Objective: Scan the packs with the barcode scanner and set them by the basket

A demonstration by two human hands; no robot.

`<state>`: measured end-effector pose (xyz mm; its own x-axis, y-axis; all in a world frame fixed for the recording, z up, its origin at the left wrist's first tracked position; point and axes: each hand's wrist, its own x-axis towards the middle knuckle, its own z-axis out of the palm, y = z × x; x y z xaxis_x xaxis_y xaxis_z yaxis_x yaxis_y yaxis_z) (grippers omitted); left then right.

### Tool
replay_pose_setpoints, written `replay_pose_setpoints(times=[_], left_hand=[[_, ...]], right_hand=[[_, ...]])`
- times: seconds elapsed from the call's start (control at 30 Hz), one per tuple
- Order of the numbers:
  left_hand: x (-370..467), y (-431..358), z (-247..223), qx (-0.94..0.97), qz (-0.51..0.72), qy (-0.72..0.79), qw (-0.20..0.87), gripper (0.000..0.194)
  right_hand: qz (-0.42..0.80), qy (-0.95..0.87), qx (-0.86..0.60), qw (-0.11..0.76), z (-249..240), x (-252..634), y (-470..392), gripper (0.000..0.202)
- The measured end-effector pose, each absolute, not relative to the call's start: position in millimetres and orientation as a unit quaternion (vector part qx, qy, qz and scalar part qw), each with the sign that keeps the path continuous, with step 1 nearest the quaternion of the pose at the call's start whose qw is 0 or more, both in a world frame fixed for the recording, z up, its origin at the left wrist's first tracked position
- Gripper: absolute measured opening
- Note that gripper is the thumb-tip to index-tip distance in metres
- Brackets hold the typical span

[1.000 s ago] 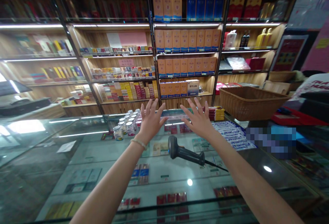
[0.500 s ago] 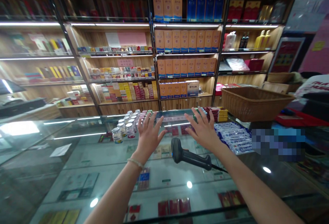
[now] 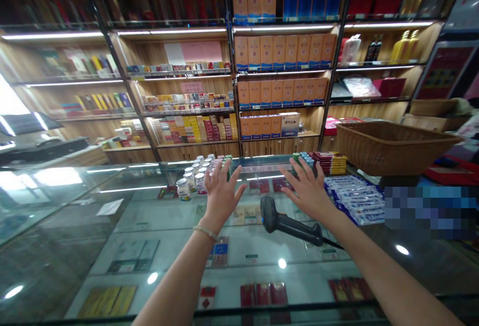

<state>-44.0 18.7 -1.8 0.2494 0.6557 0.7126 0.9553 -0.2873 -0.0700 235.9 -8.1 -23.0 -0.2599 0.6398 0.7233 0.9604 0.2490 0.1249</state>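
Both hands are held out over a glass display counter (image 3: pixel 179 246), fingers spread, with nothing in them. My left hand (image 3: pixel 222 193), a pale bracelet on its wrist, is nearest to a cluster of small white-lidded jars (image 3: pixel 190 178), partly behind its fingers. My right hand (image 3: pixel 309 188) is beside a row of blue-and-white wrapped packets (image 3: pixel 355 198). Green and blue round tins (image 3: pixel 296 158) show just beyond its fingertips. Between the hands, nearer to me, a black barcode scanner (image 3: pixel 290 223) lies on the glass, its cable running under my right forearm.
A brown woven basket (image 3: pixel 392 146) stands at the right end, with red and yellow packs (image 3: pixel 329 163) to its left. Behind the counter, lit shelves hold orange boxes (image 3: pixel 280 94) and bottles (image 3: pixel 406 49). Flat packs (image 3: pixel 264 293) show beneath the glass. A white paper (image 3: pixel 110 207) lies at left.
The view has turned slightly left, so the shelves, counter goods and hands appear farther right. Both hands keep the same spread pose, and the scanner stays between them.
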Motion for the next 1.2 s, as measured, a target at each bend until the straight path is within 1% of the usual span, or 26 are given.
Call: replay_pose_setpoints(times=[0.23,0.63,0.83,1.0,1.2], left_hand=[[-56,24,-2,-0.717,-0.303,-0.573,0.254,0.051],[-64,33,-15,-0.708,-0.304,-0.59,0.242,0.051],[-73,39,-28,-0.675,-0.326,-0.612,0.252,0.052],[-75,38,-31,-0.668,-0.322,-0.621,0.254,0.052],[-75,38,-33,-0.655,-0.32,-0.635,0.255,0.056]], right_hand=[[-0.286,-0.738,-0.547,0.272,-28,235,-3,0.053],[-0.284,-0.74,-0.552,0.259,-35,231,1,0.05],[-0.262,-0.747,-0.554,0.258,-21,221,14,0.051],[-0.245,-0.766,-0.538,0.251,-7,194,33,0.053],[-0.177,-0.8,-0.535,0.205,-3,160,62,0.055]])
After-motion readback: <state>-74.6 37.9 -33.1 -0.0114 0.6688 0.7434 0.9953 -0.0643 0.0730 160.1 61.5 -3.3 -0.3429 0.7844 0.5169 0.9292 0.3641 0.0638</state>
